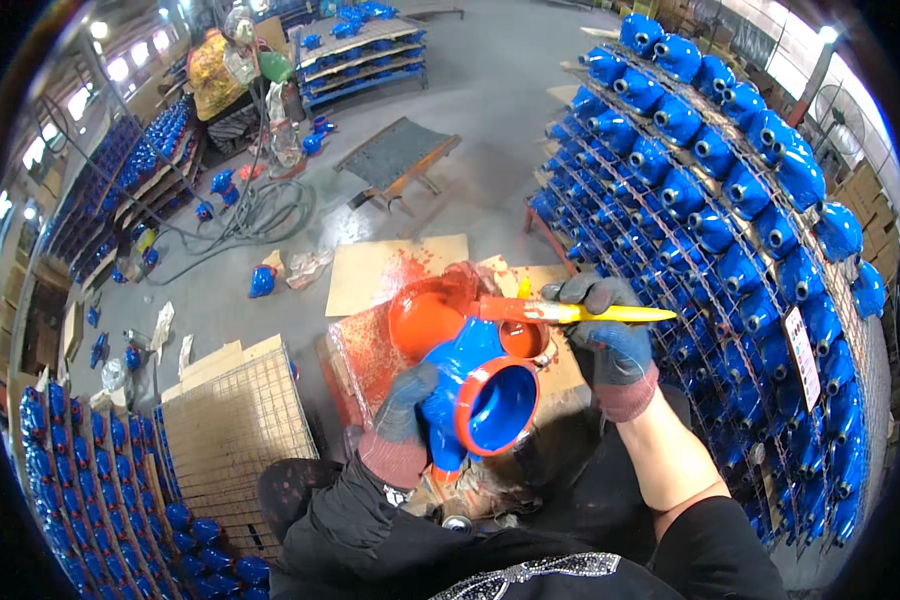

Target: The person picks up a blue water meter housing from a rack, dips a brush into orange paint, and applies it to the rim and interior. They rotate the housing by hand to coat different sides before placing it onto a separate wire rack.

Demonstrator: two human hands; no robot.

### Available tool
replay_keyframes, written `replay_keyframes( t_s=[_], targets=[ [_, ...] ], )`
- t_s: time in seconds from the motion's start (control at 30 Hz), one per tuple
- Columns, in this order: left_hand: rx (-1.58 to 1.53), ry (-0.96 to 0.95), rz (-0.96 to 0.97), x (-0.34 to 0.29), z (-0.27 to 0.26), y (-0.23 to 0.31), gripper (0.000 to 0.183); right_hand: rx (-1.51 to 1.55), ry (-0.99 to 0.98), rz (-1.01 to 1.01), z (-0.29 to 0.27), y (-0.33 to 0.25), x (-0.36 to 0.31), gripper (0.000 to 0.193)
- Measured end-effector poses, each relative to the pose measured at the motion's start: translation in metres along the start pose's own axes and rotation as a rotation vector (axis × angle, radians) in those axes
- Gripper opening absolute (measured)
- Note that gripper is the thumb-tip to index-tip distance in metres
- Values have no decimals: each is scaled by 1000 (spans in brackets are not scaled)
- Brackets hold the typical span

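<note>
- Left hand, gloved, mid-frame: fingers curled round the left side of a hollow blue part, closed on it.
- Right hand, gloved, right of centre: closed round the handle of a paint brush; yellow handle points right, red-coated end points left.
- Blue part is at the centre of the frame, tilted, one wide mouth facing the wearer; rim red, inside blue.
- Step looks like red edge painting. To do it well: turn the part with the left hand, lay bristles flat on the rim only, keep red off the blue body.
- Wipe excess off the brush before each pass; a loaded tip would likely drip into the mouth. Grip only blue areas, as the red may be wet.
- Containers: big round red shape behind the part, likely a bowl, red inside; its lower side is hidden, so can't be sure.
- Small pot just right of it, red paint inside, partly covered by the part.
- Spattered cardboard lies beyond the bowl.
- Wire rack, right of frame: rows of blue parts, closely packed.
</note>
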State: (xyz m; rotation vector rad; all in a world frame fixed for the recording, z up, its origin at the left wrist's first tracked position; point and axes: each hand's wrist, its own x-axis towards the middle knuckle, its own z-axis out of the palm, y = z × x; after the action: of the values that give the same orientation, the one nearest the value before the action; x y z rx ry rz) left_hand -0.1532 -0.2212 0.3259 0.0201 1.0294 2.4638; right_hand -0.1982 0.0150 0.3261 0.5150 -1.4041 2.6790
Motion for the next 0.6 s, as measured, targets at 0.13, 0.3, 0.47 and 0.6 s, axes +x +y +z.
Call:
replay_keyframes(
  t_s=[0.13, 0.3, 0.47, 0.6],
  targets=[
    [-496, -154, -140, -8, -11, -4, 68, 363, -9, 123, 19, 12, -4, 26],
    [-647, -208, -188, -7, -7, -7, 81, 520, -73, 121, 10, 36, -9, 26],
    [-655, -363, -188, -12, 13, -2, 76, 572, 28, 205, -5, 54, -7, 21],
    [-554, -80, -151, -20, -3, -9, 76, 584, 12, 236, 18, 36, 1, 19]
  ],
)
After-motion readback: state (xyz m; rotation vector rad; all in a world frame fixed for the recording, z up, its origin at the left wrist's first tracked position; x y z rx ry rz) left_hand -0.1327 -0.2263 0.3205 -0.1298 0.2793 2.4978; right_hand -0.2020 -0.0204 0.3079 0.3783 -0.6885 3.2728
